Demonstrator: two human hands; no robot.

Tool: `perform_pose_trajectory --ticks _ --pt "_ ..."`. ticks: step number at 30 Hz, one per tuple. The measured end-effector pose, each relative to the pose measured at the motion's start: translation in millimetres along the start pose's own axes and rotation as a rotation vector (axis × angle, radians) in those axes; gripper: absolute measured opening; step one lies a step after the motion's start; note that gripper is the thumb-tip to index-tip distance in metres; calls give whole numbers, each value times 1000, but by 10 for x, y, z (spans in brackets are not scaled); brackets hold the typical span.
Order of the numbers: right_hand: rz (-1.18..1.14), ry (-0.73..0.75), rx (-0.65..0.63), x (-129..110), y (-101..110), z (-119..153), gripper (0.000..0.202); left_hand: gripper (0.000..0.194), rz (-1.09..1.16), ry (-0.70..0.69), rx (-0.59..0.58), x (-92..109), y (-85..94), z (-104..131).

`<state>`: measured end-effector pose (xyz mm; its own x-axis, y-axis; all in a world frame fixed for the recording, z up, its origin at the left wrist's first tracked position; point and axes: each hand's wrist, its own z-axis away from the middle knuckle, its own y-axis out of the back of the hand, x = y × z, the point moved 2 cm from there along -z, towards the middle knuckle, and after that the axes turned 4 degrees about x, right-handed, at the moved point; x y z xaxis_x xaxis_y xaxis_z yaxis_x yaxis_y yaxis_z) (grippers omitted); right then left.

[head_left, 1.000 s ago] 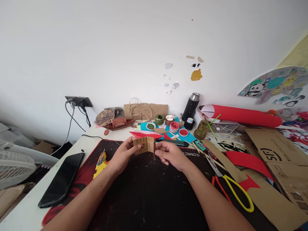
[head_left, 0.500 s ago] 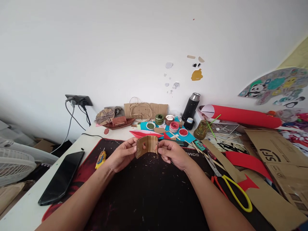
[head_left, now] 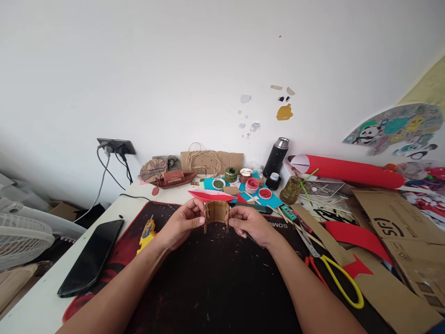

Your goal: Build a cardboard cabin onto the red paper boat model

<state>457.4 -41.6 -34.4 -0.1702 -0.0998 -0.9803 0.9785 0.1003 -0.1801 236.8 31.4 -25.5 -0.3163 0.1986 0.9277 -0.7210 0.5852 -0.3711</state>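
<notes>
A small folded piece of brown cardboard (head_left: 217,211) is held upright above the black mat (head_left: 222,283), its two sides bent toward me. My left hand (head_left: 186,223) pinches its left side between thumb and fingers. The right side is gripped by my right hand (head_left: 248,223). Just behind the cardboard lies a red and pink paper boat shape (head_left: 208,195). A yellow glue gun (head_left: 147,235) rests on the mat, left of my left hand and partly hidden by the forearm.
Open paint pots (head_left: 251,185) stand on blue paper at the back. Scissors (head_left: 342,278) and cardboard strips lie at the right. A black phone (head_left: 91,258) is on the left, beside a fan (head_left: 24,232). A thermos (head_left: 277,157) stands by the wall.
The left side of the cardboard has swung round, so it now shows edge-on instead of its face. My left hand has shifted slightly right with it, and the view has tilted a little.
</notes>
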Motion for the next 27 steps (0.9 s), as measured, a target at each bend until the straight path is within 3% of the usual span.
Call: perform_pose_trajectory --ticks 15,27 --pt "147 -45 -72 46 10 -12 38 36 -114 -31 -104 -67 24 2" --pt "238 -41 -84 44 11 -15 37 32 -222 -26 -161 13 22 28"
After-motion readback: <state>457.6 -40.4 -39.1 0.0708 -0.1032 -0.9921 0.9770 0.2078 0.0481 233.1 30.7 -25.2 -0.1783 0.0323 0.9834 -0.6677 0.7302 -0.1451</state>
